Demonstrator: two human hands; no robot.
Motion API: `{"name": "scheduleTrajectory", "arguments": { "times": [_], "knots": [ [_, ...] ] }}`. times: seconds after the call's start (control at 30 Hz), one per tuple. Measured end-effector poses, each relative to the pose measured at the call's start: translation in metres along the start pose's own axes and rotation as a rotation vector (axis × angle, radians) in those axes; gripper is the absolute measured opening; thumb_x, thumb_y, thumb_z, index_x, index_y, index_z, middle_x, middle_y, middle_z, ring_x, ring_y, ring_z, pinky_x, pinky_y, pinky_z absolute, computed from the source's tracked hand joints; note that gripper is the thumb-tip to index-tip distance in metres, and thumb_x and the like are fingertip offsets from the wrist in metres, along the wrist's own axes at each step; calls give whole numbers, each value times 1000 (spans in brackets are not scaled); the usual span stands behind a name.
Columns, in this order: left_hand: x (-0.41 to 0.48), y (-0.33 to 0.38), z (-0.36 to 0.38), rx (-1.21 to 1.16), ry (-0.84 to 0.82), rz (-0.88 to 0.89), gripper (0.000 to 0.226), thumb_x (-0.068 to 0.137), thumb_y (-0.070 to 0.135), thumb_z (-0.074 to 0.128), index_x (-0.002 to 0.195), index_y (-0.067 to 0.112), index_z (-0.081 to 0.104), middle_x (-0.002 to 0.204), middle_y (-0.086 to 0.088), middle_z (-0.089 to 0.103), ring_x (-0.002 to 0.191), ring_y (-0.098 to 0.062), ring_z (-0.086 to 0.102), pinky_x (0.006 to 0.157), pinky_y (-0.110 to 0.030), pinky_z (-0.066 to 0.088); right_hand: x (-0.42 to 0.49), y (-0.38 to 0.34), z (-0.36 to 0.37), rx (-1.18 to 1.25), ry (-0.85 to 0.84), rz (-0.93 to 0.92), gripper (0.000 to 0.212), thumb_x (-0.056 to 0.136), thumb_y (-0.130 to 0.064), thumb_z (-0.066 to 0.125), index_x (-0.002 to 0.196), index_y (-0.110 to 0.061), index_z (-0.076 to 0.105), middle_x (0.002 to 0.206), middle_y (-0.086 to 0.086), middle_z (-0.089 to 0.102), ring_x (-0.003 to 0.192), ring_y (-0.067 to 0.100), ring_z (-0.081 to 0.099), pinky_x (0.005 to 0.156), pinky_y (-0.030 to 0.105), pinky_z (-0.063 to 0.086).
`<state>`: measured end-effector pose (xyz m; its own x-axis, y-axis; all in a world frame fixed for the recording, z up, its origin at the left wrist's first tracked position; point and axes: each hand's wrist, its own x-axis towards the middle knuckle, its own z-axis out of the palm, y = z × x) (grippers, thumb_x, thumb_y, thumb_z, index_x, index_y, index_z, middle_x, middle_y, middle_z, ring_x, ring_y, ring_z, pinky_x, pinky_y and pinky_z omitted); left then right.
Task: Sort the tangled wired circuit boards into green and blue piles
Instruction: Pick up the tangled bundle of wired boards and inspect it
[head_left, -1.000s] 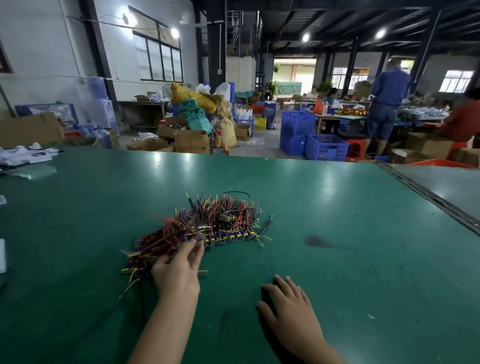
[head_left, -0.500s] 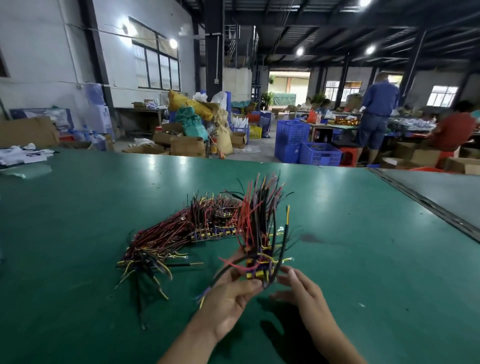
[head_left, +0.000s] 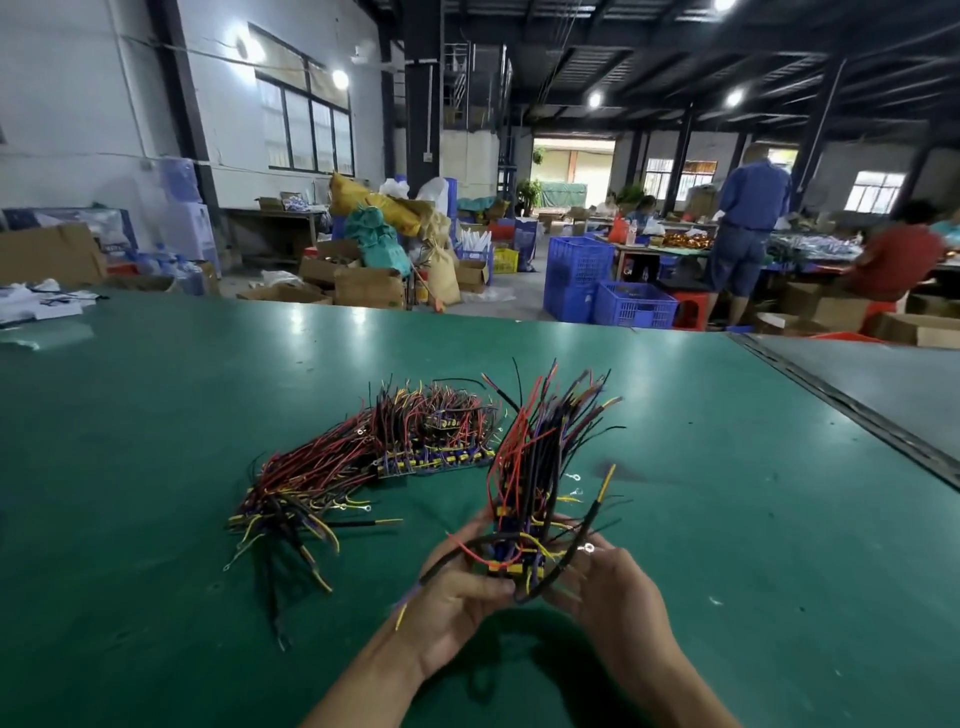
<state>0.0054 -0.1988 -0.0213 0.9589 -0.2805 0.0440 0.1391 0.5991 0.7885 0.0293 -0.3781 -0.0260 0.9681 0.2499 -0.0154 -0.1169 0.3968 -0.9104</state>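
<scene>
I hold a wired circuit board bundle (head_left: 535, 467) upright above the green table (head_left: 156, 415). Its red, black and yellow wires fan upward, and small blue and yellow parts show at its base. My left hand (head_left: 457, 608) grips the base from the left, and my right hand (head_left: 613, 587) grips it from the right. A tangled pile of wired boards (head_left: 395, 457) lies on the table just beyond and to the left. Blue boards show along its right edge, and loose wire ends trail toward me on its left.
The table's right edge meets a grey bench behind a metal strip (head_left: 852, 415). Papers (head_left: 36, 306) lie at the far left corner. Beyond the table stand cardboard boxes (head_left: 363, 286), blue crates (head_left: 623, 301) and people working at benches (head_left: 748, 223).
My left hand lifted a bundle out of the pile and my right hand came off the table to take its other side. The bundle now stands a little higher and straighter.
</scene>
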Motion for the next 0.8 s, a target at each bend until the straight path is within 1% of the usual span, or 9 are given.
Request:
{"name": "scheduleTrajectory", "arguments": {
  "times": [0.1,0.23,0.33,0.4,0.47,0.53,0.63,0.73,0.8],
  "knots": [
    [1,-2,0,4,-10,9,80,54,-19,74,126,15,61,115,-26,66,91,-35,70,67,-34,59,-1,5,-2,14,-40,-38,61,66,-14,52,125,1,57,113,31,62,100,37,58,86,46,44],
    [-1,-4,2,73,53,84,85,57,-21,68,132,16,54,115,-26,66,96,-34,68,74,-35,58,-2,16,-1,-113,-202,-132,47,71,-7,64,117,-8,66,113,20,69,100,29,65,90,43,51],
    [-4,-2,3,110,88,126,90,56,-19,70,135,16,48,121,-33,59,102,-39,64,84,-41,56,-5,22,5,-242,-211,-106,39,73,-22,72,112,-19,71,108,8,73,99,20,65,85,34,53],
    [-5,-4,5,146,101,149,91,57,-17,73,137,15,43,124,-37,54,106,-42,60,92,-47,50,-7,21,7,-307,-172,-118,25,86,-26,72,110,-27,71,109,4,73,100,16,66,83,35,54],
    [-5,-6,5,150,80,160,93,56,-15,76,137,14,40,123,-36,56,106,-41,60,95,-50,47,-9,20,7,-347,-153,-153,24,91,-24,61,113,-21,69,114,5,71,105,19,66,86,43,53],
    [-4,-6,6,166,86,166,96,54,-17,76,137,15,39,118,-30,62,103,-39,61,93,-49,48,-12,15,9,-391,-147,-180,22,95,-15,56,113,-13,68,114,8,71,108,23,65,90,46,51],
    [3,-5,1,183,109,138,95,49,-21,71,133,14,42,111,-22,67,96,-34,65,82,-42,52,-13,10,13,-531,-111,-267,12,90,-6,62,94,-11,73,93,0,75,89,8,66,80,26,53],
    [0,1,-1,-78,53,52,74,57,-22,54,125,7,47,105,-20,66,74,-24,68,52,-24,53,-12,6,13,-583,-39,-333,17,74,-11,58,82,-11,73,79,-5,74,75,-2,62,69,14,46],
    [-2,4,2,-231,22,22,55,66,-10,57,120,2,52,108,-23,64,75,-27,68,56,-29,56,-11,3,9,-581,-33,-354,18,73,-9,58,80,-13,75,80,-5,75,75,-3,63,69,13,46]
  ]
}}
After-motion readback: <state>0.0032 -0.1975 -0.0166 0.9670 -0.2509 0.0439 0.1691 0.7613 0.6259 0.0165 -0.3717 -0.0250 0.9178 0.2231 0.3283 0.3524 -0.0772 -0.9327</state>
